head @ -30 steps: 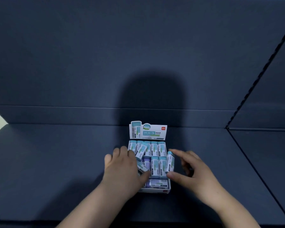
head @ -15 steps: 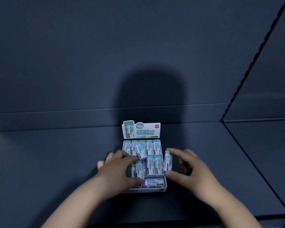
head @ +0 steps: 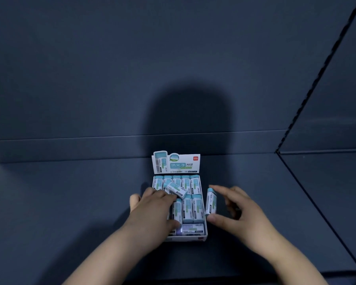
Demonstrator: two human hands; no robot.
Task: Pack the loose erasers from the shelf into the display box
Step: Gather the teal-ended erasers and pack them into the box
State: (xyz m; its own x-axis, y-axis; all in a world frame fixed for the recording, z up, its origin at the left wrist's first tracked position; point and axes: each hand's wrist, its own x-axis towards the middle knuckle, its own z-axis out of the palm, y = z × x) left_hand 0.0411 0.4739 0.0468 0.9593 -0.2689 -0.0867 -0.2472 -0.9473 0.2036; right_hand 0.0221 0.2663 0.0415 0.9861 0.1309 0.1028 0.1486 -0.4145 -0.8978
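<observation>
Shifted just outside the display box (head: 185, 239), eraser (head: 211, 201) sits pinched in right hand (head: 240, 214); left hand (head: 150, 212) covers packed erasers (head: 197, 207), grip unclear.

left hand (head: 152, 212) hides near-left corner of display box (head: 194, 238) | header card (head: 176, 163) print unreadable

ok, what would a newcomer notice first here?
The white-and-teal display box of erasers, bright on the dark blue shelf, sits centre with its header card upright behind. The right hand pinches one eraser beside the box's right wall; the left hand covers the box's left side, near an eraser lying askew over the rows.
</observation>
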